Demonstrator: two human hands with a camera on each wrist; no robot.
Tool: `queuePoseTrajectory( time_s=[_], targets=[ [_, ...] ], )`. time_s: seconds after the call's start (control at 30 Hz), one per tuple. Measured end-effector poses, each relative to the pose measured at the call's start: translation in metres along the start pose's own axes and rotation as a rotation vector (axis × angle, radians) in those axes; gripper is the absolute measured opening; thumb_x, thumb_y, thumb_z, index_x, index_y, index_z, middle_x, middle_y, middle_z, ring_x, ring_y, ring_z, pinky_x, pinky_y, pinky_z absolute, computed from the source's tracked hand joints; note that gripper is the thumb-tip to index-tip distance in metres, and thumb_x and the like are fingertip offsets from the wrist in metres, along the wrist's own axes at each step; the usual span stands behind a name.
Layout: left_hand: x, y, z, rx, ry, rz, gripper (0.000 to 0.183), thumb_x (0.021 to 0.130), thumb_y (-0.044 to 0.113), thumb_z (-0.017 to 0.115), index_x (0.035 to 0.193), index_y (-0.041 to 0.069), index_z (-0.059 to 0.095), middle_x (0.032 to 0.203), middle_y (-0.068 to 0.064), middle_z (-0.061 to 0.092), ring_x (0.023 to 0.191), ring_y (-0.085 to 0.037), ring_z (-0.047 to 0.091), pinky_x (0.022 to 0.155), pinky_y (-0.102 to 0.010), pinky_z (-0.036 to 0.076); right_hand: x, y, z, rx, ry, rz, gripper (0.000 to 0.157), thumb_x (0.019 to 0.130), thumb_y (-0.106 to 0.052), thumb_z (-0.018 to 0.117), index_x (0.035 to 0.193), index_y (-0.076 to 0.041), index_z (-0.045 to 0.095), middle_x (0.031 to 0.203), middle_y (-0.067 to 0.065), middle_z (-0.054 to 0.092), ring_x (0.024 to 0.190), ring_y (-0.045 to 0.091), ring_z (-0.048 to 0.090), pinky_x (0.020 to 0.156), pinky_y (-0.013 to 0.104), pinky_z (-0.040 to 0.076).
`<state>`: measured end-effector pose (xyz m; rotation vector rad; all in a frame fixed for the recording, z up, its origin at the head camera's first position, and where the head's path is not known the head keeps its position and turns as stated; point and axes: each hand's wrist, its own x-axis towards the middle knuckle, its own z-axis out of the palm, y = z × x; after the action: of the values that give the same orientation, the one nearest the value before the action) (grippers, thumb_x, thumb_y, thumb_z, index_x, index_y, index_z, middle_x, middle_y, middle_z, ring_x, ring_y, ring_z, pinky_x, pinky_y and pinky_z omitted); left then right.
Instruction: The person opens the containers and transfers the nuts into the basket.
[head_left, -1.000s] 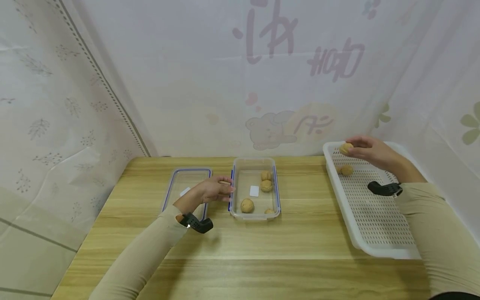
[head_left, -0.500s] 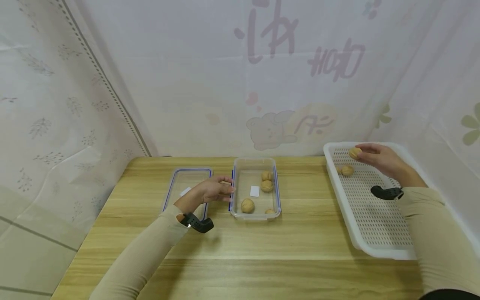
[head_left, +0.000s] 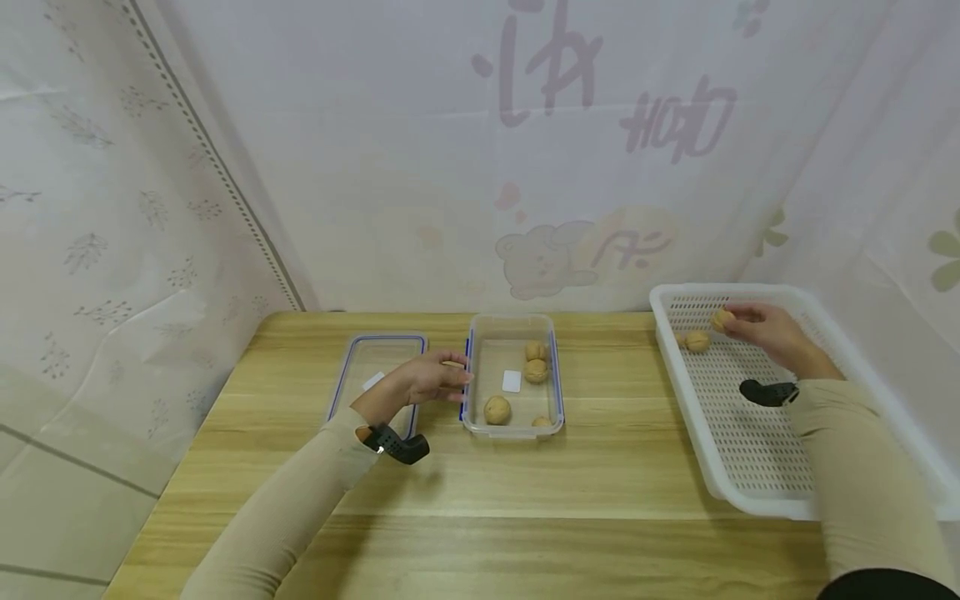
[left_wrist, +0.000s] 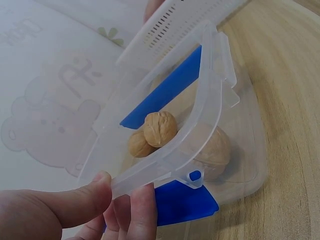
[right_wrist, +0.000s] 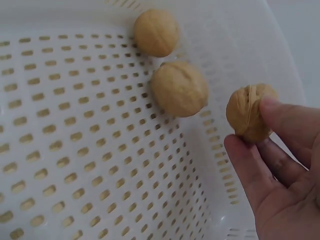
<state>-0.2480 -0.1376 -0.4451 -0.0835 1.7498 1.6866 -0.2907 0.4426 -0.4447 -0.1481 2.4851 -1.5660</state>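
My right hand (head_left: 772,333) pinches a walnut (right_wrist: 249,112) between thumb and fingertips, over the far left part of a white perforated basket (head_left: 701,442). Two more walnuts (right_wrist: 180,89) lie in that basket, close to its wall. At the table's middle stands a clear plastic box (head_left: 513,432) with blue clips. Inside it are several walnuts (head_left: 497,410) and a small white label (head_left: 512,382). My left hand (head_left: 429,379) holds the box's left rim, thumb on top and fingers beneath, as the left wrist view shows.
A clear lid (head_left: 390,337) with a blue seal lies left of the box, partly behind my left forearm. The wooden table (head_left: 600,475) meets a printed curtain (head_left: 390,167) at the back. The basket's raised wall stands between the box and my right hand.
My right hand, with the walnut, has moved right and a little lower over the basket. The left hand has kept its hold on the box rim.
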Motion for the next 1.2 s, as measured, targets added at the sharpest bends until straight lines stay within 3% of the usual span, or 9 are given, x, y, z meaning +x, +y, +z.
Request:
queuePoseTrajectory(
  time_s=[0.17,0.33,0.47,0.53,0.63,0.77,1.0,1.1,1.2],
  targets=[
    [0.000,0.000,-0.001,-0.002,-0.004,-0.001,0.048,0.102,-0.005,0.055,0.145,-0.010,0.034,0.106,-0.010,0.051,0.087,-0.015,0.059,0.088,-0.033,0.063,-0.002,0.003,0.003,-0.033,0.025,0.038,0.057,0.104,-0.008,0.059,0.141,0.024,0.031,0.098,-0.023,0.061,0.088,-0.006,0.062,0.079,0.012,0.056],
    [0.000,0.000,-0.001,0.007,-0.010,0.004,0.048,0.102,-0.005,0.055,0.145,-0.010,0.034,0.107,-0.010,0.050,0.088,-0.016,0.058,0.089,-0.034,0.062,-0.004,0.006,0.004,-0.099,0.023,0.065,0.057,0.104,-0.010,0.059,0.142,0.023,0.032,0.102,-0.017,0.062,0.089,-0.009,0.059,0.078,0.009,0.053],
    [0.000,0.000,-0.001,0.012,-0.014,0.008,0.048,0.102,-0.005,0.055,0.145,-0.011,0.034,0.107,-0.010,0.050,0.088,-0.016,0.059,0.090,-0.034,0.062,-0.005,0.007,0.004,-0.221,0.028,0.107,0.058,0.104,-0.017,0.060,0.142,0.020,0.037,0.113,0.008,0.067,0.088,-0.010,0.055,0.077,0.012,0.050],
    [0.000,0.000,-0.001,0.013,-0.014,0.010,0.048,0.102,-0.005,0.055,0.145,-0.011,0.034,0.107,-0.010,0.050,0.088,-0.016,0.059,0.091,-0.035,0.062,-0.007,0.006,0.005,-0.264,0.025,0.133,0.059,0.104,-0.021,0.061,0.143,0.018,0.038,0.123,0.024,0.063,0.088,-0.010,0.053,0.079,0.015,0.048],
    [0.000,0.000,-0.001,0.016,-0.016,0.010,0.048,0.102,-0.005,0.055,0.145,-0.011,0.034,0.106,-0.010,0.050,0.088,-0.017,0.059,0.091,-0.035,0.062,-0.007,0.006,0.007,-0.284,0.021,0.153,0.061,0.104,-0.022,0.062,0.144,0.017,0.038,0.134,0.037,0.052,0.088,-0.011,0.051,0.080,0.017,0.047],
    [-0.001,0.000,-0.001,0.015,-0.015,0.010,0.048,0.102,-0.005,0.054,0.145,-0.011,0.033,0.105,-0.010,0.051,0.088,-0.016,0.059,0.089,-0.034,0.062,-0.006,0.007,0.010,-0.236,0.033,0.127,0.059,0.102,-0.016,0.064,0.141,0.021,0.038,0.127,0.033,0.059,0.086,-0.013,0.053,0.077,0.010,0.051],
    [0.000,0.000,-0.001,-0.005,-0.012,0.007,0.046,0.102,-0.006,0.054,0.143,-0.010,0.034,0.104,-0.009,0.051,0.085,-0.015,0.059,0.085,-0.032,0.063,-0.002,0.012,0.011,-0.133,0.027,0.102,0.056,0.101,-0.005,0.062,0.138,0.026,0.035,0.109,0.008,0.068,0.085,-0.009,0.060,0.078,0.013,0.057],
    [-0.001,0.000,-0.001,-0.004,-0.015,0.007,0.046,0.102,-0.006,0.055,0.143,-0.010,0.034,0.104,-0.009,0.051,0.085,-0.015,0.059,0.085,-0.031,0.063,-0.001,0.013,0.011,-0.122,0.030,0.108,0.055,0.102,-0.004,0.061,0.138,0.027,0.034,0.110,0.012,0.068,0.084,-0.008,0.061,0.077,0.013,0.058],
    [-0.001,0.000,0.000,0.000,-0.015,0.012,0.047,0.102,-0.005,0.055,0.144,-0.011,0.034,0.104,-0.009,0.051,0.085,-0.015,0.059,0.085,-0.032,0.063,-0.001,0.013,0.010,-0.152,0.038,0.115,0.055,0.102,-0.006,0.060,0.139,0.026,0.034,0.114,0.023,0.066,0.083,-0.008,0.060,0.076,0.012,0.057]
  ],
)
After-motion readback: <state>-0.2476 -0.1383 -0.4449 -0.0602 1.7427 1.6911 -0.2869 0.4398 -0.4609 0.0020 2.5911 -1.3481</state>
